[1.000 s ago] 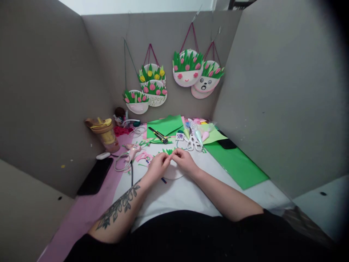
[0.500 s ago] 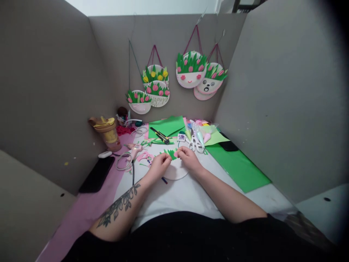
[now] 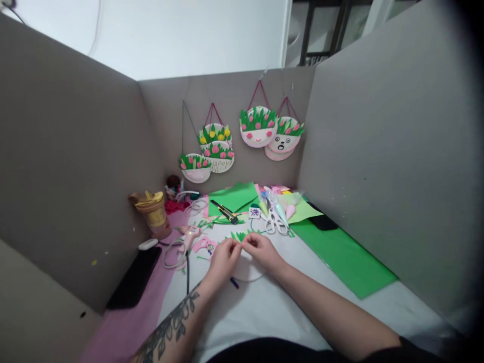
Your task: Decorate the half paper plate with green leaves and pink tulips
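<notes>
Close together over a white paper plate piece (image 3: pixel 249 272), my left hand (image 3: pixel 224 260) and my right hand (image 3: pixel 263 251) meet at the fingertips. Both are closed in a pinch. What sits between the fingers is hidden or too small to name. Green paper grass (image 3: pixel 240 235) sticks up along the plate's far edge, just behind the fingertips. Left of my left hand lies a pink paper scrap (image 3: pixel 206 244). A dark blue stick (image 3: pixel 235 283) pokes out beside the plate's lower left.
A pink glue gun (image 3: pixel 189 235) with its cable lies left. Beyond the hands are a utility knife (image 3: pixel 226 212), white scissors (image 3: pixel 275 222) and green paper (image 3: pixel 232 198). A cup (image 3: pixel 154 214) and a black phone (image 3: pixel 134 280) stand and lie left. Decorated plates (image 3: pixel 258 132) hang on the grey partition.
The camera has tilted up, so the scene sits lower. My hands have come together, fingertips touching; a pink piece seen by my right fingers before is now out of sight.
</notes>
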Tool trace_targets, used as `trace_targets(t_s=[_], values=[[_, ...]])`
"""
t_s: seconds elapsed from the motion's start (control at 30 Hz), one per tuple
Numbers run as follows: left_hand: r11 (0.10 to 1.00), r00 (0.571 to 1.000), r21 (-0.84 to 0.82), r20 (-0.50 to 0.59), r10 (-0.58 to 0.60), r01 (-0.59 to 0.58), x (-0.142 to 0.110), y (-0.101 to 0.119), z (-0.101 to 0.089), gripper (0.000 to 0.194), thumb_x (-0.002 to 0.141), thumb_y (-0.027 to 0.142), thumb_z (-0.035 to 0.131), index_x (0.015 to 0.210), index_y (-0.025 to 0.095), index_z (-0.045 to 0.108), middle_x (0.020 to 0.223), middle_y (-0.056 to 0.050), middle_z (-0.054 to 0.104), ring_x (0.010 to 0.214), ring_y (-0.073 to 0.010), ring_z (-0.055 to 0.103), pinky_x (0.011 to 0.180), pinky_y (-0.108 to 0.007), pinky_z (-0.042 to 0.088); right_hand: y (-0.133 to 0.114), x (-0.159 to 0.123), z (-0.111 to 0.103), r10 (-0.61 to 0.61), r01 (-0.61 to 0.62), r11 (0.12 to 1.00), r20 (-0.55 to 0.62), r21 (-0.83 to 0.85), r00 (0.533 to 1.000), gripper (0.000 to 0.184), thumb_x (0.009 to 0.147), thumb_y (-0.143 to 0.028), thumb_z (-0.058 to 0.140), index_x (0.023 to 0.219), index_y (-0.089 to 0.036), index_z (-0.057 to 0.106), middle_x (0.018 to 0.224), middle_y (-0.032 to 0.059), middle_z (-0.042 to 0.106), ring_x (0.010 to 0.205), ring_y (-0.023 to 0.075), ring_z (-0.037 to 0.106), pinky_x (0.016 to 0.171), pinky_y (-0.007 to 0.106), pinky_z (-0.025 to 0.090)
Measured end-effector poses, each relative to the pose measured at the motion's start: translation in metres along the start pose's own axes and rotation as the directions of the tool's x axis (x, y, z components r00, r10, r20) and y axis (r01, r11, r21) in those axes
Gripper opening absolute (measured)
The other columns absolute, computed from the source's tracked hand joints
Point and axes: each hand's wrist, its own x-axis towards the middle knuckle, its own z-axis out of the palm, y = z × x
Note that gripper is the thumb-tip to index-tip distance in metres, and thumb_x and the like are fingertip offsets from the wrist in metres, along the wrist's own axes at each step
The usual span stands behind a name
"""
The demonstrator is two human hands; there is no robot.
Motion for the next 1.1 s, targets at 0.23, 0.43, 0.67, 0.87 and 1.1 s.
trace_targets(t_s=[0.23,0.43,0.67,0.87,1.1], values=[[1.000,1.000,-0.024,0.026,-0.014,0.014,-0.002,0.005,0.000,0.024,0.083,0.035,0.048,0.066,0.017,0.051,0.066,0.000,0.052,0.065,-0.0141,0.047,0.061,-0.025,0.034,0.003,0.003,0.002,-0.016,0.016,1.000,0.035,-0.010,0.999,0.018,0.075,-0.030,0.049,0.062,-0.018,0.050,0.058,-0.0031,0.045,0.059,0.0128,0.044,0.058,0.025,0.034],[0.996,0.999,-0.083,0.041,-0.036,0.039,-0.002,0.008,-0.001,0.024,0.081,0.035,0.049,0.064,0.017,0.050,0.063,0.001,0.051,0.064,-0.0139,0.046,0.060,-0.025,0.034,0.000,0.003,-0.003,-0.013,0.013,1.000,0.001,0.007,1.000,0.021,0.076,-0.029,0.049,0.059,-0.017,0.055,0.057,-0.0012,0.049,0.060,0.0138,0.046,0.059,0.026,0.035],[0.988,0.998,-0.144,-0.037,-0.052,0.046,-0.002,0.012,-0.004,0.029,0.082,0.040,0.052,0.066,0.016,0.054,0.064,0.000,0.055,0.064,-0.0135,0.048,0.061,-0.024,0.037,-0.003,0.000,-0.003,-0.006,0.009,0.995,-0.035,0.095,0.999,0.024,0.076,-0.038,0.058,0.065,-0.018,0.056,0.060,-0.0020,0.051,0.060,0.0134,0.047,0.059,0.026,0.037],[0.977,0.998,-0.207,-0.020,-0.057,0.052,-0.002,0.015,-0.005,0.028,0.082,0.040,0.052,0.069,0.016,0.057,0.066,0.000,0.056,0.065,-0.0134,0.049,0.062,-0.024,0.038,-0.007,-0.003,-0.002,-0.009,0.012,0.999,-0.070,0.049,0.998,0.027,0.076,-0.039,0.060,0.062,-0.018,0.053,0.058,-0.0031,0.047,0.059,0.0125,0.043,0.058,0.026,0.034],[0.952,0.996,-0.292,0.003,-0.089,0.086,-0.001,0.014,-0.005,0.032,0.083,0.044,0.052,0.069,0.015,0.057,0.063,0.001,0.053,0.062,-0.0126,0.049,0.060,-0.024,0.038,-0.005,-0.004,-0.005,-0.065,0.066,0.997,-0.030,0.038,0.997,0.022,0.078,-0.037,0.058,0.069,-0.017,0.058,0.067,-0.0004,0.055,0.066,0.0144,0.050,0.065,0.027,0.039]])
